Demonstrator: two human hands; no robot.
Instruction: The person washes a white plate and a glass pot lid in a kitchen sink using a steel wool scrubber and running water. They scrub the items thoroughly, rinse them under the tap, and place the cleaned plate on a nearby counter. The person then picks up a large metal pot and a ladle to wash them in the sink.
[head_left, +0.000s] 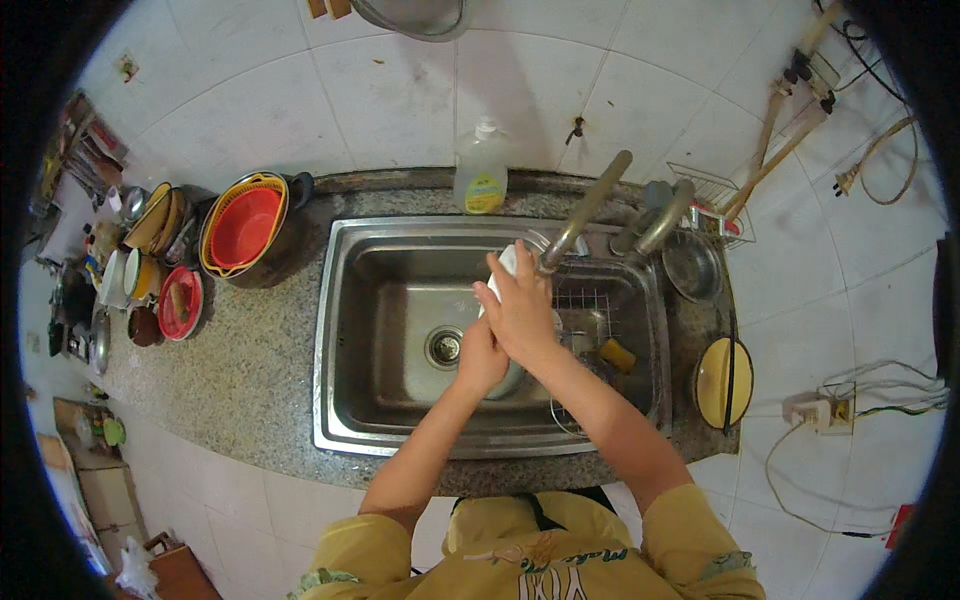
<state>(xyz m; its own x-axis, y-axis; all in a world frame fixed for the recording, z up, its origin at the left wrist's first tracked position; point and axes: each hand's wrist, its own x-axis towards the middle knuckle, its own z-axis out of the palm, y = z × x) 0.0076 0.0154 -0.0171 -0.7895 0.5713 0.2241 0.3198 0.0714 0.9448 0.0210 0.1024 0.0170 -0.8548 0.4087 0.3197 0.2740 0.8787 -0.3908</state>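
Over the steel sink (400,290), my hands are close together on a smooth white thing (507,263), perhaps a dish; most of it is hidden behind them. My left hand (482,358) is closed at its lower left side, with its fingers partly out of sight. Across its upper side lies my right hand (524,308), fingers stretched over it and pressing against it. Just beyond my right fingertips is the faucet spout (590,208). A pale curved edge (508,383) shows below my hands; whether it belongs to the same thing I cannot tell.
A wire rack (585,300) and yellow sponge (617,355) are in the sink's right side. Behind it stands a soap bottle (482,170). A pot with a red basket (245,228) and a red bowl (180,303) occupy the left counter; a yellow lid (715,382) leans at the right.
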